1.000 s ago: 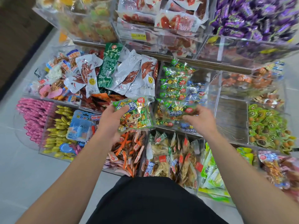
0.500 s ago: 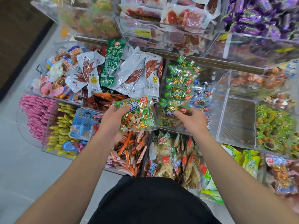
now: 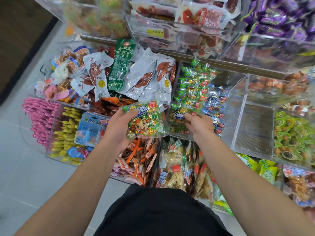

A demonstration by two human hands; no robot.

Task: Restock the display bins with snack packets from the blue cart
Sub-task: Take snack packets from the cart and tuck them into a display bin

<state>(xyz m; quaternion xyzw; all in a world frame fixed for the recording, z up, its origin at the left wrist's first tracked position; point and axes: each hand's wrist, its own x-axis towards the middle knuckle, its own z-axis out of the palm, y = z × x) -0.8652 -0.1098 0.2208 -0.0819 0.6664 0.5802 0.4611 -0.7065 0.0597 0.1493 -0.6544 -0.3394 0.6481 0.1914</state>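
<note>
while the left hand [image 3: 119,128] grips a green packet [image 3: 146,120] just over the bin's front edge, the right hand [image 3: 198,124] pinches another packet [image 3: 181,113] into the bin [image 3: 226,106]; crammed in carelessly, the standing row could topple.

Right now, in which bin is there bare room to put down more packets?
The clear bin right of the beef cube rows shows its bare bottom. The beef cube bin's far right corner also has space. The bins nearer the person and on the left are crowded.
</note>
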